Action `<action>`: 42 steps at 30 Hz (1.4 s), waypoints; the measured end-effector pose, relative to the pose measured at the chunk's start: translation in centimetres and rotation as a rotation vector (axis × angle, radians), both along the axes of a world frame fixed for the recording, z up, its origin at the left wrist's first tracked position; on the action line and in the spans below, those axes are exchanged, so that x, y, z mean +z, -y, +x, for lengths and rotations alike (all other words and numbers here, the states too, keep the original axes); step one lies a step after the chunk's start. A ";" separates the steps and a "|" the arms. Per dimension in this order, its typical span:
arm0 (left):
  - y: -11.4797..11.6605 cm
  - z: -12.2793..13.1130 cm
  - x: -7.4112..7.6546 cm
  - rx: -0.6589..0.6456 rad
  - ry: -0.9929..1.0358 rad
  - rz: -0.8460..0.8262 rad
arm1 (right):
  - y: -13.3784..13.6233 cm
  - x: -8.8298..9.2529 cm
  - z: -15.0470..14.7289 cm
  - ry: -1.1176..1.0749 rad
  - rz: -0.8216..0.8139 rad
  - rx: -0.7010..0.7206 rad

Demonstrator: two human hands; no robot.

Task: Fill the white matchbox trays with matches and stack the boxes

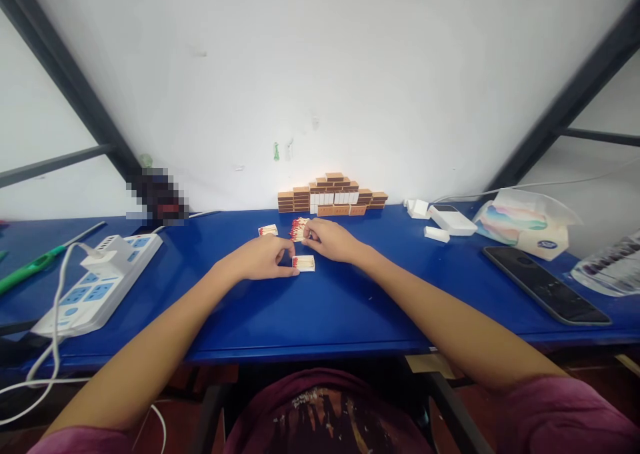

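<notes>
My left hand (264, 258) rests on the blue table (320, 314) with fingers curled, its thumb and fingertips pressed against a small open matchbox tray (305, 263) holding red-tipped matches. My right hand (329, 239) is closed in a pinch on a bundle of red-tipped matches (299, 229) held just above and behind that tray. Another small matchbox (268, 230) lies on the table to the left of the bundle.
Stacked matchboxes (332, 194) stand against the wall. A white power strip (95, 282) with cables lies left, beside a green lighter (31, 267). At right are white boxes (453, 219), a tissue pack (525, 224), a dark phone (545, 285) and a clear packet (610, 264).
</notes>
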State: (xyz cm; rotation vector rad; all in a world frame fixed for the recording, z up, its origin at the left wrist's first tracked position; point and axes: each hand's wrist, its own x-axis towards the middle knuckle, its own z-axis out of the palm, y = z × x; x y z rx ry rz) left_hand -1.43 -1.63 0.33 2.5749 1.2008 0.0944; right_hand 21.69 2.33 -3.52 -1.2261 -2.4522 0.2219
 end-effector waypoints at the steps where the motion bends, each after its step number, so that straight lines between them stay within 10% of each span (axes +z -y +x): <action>1: 0.0 0.1 0.0 0.002 -0.003 -0.002 | -0.2 -0.2 -0.2 0.002 -0.003 -0.004; 42: -0.3 -0.5 0.0 0.039 -0.049 0.051 | -0.9 -0.6 -1.1 0.061 -0.063 0.010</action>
